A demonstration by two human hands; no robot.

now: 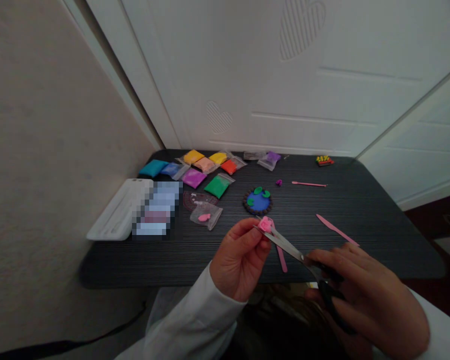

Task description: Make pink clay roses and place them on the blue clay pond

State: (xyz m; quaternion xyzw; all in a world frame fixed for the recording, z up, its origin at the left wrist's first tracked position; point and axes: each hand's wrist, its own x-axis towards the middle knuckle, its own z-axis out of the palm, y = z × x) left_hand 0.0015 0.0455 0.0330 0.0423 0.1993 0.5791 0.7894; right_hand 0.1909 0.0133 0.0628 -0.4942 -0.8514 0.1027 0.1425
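My left hand (243, 255) pinches a small pink clay flower (265, 224) between thumb and fingers above the table's front part. In my right hand (371, 290) are black-handled scissors (288, 246), with fingers through the loops. The scissor blades are parted around the pink clay and reach up to the left fingertips. Just beyond sits a round clay pond (258, 201) with a blue middle, a dark beaded rim and green leaf shapes. Beneath the blades a pink clay tool (281, 257) lies on the table, partly hidden.
Several bags of coloured clay, among them a green one (219, 185), lie at the back left. An open bag (206, 216) holds pink clay. A white tray (120, 210) stands left. Right are a pink knife (337, 229), a thin pink stick (309, 184) and a small red-yellow piece (324, 160).
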